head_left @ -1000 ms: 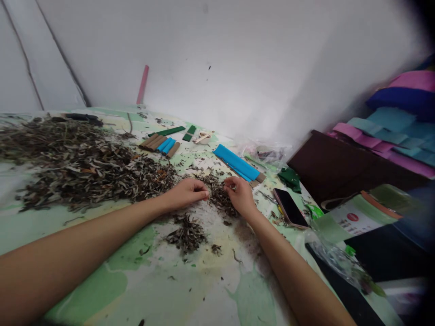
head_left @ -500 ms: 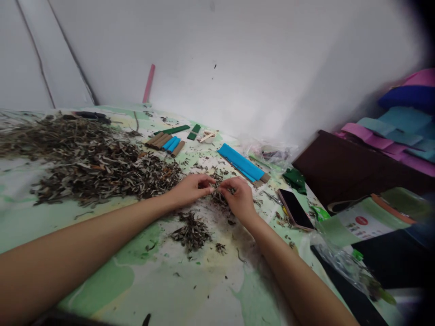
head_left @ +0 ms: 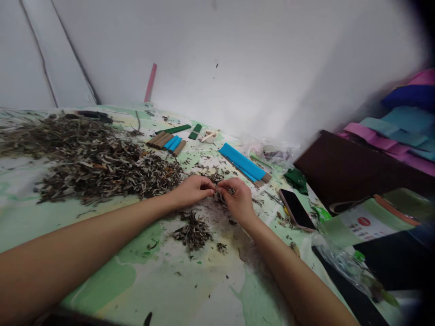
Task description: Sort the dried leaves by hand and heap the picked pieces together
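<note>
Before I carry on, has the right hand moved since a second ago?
Yes. Judged against the phone, the right hand has shifted left, away from it and toward the left hand; the gap between the hands is narrower now.

Can't tell what, if anything, the left hand (head_left: 194, 192) and right hand (head_left: 240, 201) pinch; too small. Right hand hides part of the leaf patch (head_left: 211, 175) behind it. Left forearm (head_left: 102, 231) cut off at left edge, right forearm (head_left: 288, 262) at bottom. Leaf pile (head_left: 102, 165) blurs toward left edge, clipped there. Coloured stack (head_left: 397, 122) clipped right. Label (head_left: 362, 226) text unreadable. Plastic bag (head_left: 268, 151) contents unclear.
</note>
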`<move>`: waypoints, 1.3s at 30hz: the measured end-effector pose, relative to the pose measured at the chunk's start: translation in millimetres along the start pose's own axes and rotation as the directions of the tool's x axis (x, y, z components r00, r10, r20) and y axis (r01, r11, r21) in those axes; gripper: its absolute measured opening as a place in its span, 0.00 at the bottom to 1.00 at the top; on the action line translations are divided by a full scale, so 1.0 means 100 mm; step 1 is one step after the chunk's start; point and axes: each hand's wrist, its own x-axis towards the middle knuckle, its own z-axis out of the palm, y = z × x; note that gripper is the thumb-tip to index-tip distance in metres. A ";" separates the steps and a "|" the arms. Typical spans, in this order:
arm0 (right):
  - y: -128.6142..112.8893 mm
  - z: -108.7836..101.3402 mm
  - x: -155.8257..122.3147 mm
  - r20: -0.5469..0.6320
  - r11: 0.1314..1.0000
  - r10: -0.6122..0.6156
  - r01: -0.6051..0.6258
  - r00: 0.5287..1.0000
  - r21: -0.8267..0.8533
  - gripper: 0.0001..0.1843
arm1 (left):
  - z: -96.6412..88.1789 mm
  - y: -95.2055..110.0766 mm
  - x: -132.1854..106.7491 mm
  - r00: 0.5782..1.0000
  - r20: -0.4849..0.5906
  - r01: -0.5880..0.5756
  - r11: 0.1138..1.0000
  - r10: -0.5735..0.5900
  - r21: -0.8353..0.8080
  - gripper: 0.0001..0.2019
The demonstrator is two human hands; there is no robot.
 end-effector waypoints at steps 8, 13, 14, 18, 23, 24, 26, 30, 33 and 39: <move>0.03 0.02 0.00 -0.003 0.993 0.088 -0.088 0.996 0.074 0.05 | 0.01 -0.01 0.01 1.000 -0.029 0.012 1.000 -0.011 0.010 0.11; 0.02 0.06 -0.01 0.065 0.964 0.152 -0.163 0.986 0.212 0.09 | 0.00 -0.01 0.01 0.996 -0.084 0.027 1.000 -0.026 0.007 0.11; 0.02 0.07 -0.01 0.081 0.953 0.167 -0.182 0.983 0.244 0.11 | 0.00 -0.01 0.01 0.994 -0.103 0.025 1.000 -0.024 0.007 0.10; 0.01 0.09 0.00 0.131 0.899 0.242 -0.273 0.961 0.342 0.14 | -0.02 0.02 0.00 0.987 -0.159 0.032 0.999 -0.029 0.016 0.10; 0.00 0.09 0.01 0.152 0.873 0.289 -0.325 0.945 0.365 0.13 | -0.01 0.04 0.00 0.989 -0.147 0.007 1.000 -0.012 -0.030 0.11; 0.00 0.09 0.01 0.163 0.870 0.291 -0.332 0.943 0.365 0.13 | -0.01 0.04 0.00 0.990 -0.137 0.003 0.999 -0.008 -0.037 0.11; -0.01 0.09 0.00 0.186 0.864 0.298 -0.348 0.936 0.365 0.13 | 0.00 0.04 0.00 0.992 -0.124 0.001 0.999 -0.006 -0.044 0.12; -0.04 0.10 -0.02 0.218 0.851 0.305 -0.368 0.927 0.374 0.13 | -0.01 0.05 -0.01 0.994 -0.105 0.007 0.999 -0.012 -0.041 0.12; -0.06 0.10 -0.03 0.252 0.853 0.282 -0.362 0.926 0.377 0.10 | -0.02 0.06 -0.01 0.994 -0.105 0.009 1.000 -0.010 -0.009 0.11; -0.03 0.12 -0.04 0.239 0.897 0.255 -0.322 0.937 0.304 0.05 | -0.02 0.04 0.00 0.984 -0.174 0.042 0.998 -0.032 0.055 0.09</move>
